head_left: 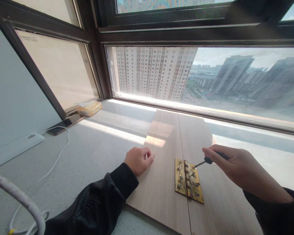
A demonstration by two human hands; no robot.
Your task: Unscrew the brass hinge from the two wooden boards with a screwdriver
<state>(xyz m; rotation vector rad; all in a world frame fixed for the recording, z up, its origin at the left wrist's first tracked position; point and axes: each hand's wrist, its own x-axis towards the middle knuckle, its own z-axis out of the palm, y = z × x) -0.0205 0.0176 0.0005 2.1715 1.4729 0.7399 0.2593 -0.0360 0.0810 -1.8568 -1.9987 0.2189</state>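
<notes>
While across two boards [159, 163], one hinge [188, 180].

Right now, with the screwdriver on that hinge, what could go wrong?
1. The screwdriver meets the hinge at a low slant in the right hand. Its tip might slip off a screw and scratch the brass or the right board.
2. The left hand rests closed on the left board only, so the right board may shift under pressure.
</notes>
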